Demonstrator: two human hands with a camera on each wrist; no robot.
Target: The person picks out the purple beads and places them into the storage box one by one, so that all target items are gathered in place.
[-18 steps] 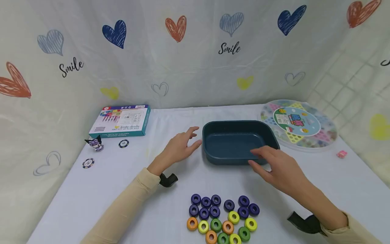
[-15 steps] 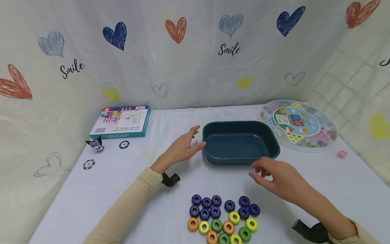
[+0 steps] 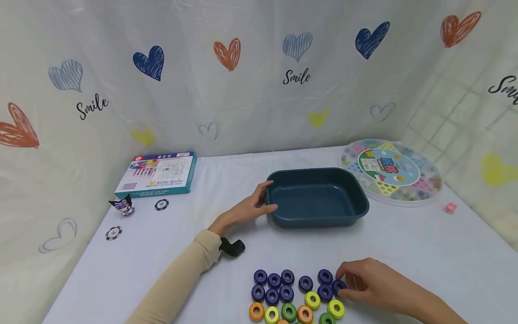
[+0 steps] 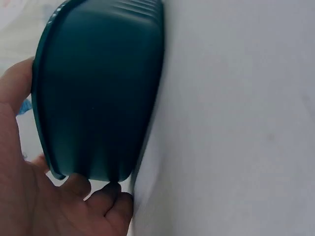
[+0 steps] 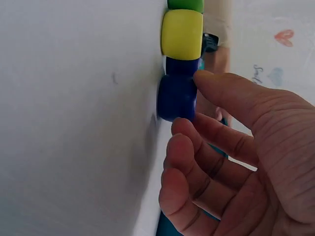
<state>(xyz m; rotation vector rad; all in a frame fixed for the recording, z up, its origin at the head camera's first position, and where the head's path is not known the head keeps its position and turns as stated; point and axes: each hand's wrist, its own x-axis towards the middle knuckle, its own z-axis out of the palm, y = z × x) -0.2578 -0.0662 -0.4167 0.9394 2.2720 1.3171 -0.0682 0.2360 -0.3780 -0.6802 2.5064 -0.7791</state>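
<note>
In the head view a dark teal rectangular basin (image 3: 315,222) stands at mid-table. My left hand (image 3: 247,209) grips its left end, thumb on the near side of the rim and fingers round the far side; the left wrist view shows the thumb against the basin's rim (image 4: 42,123). Lower right, my right hand (image 3: 376,283) has thumb and fingertips on the rightmost dark purple bead (image 3: 339,286), which the right wrist view shows between thumb and fingers (image 5: 176,98). More purple beads (image 3: 286,293) lie to its left, with yellow beads (image 3: 312,300), green and orange ones nearer me.
A flat boxed set (image 3: 158,175) lies back left, near a small figurine (image 3: 123,206) and two poker chips (image 3: 162,204). A round game board (image 3: 390,171) lies behind the basin at right. A tiny pink figure (image 3: 450,208) sits near the right edge. A printed curtain (image 3: 251,103) hangs behind.
My right hand has come away from the basin, down and toward me, to the rightmost purple bead. My left hand has moved right and taken hold of the basin's left end. The view has tilted up.
</note>
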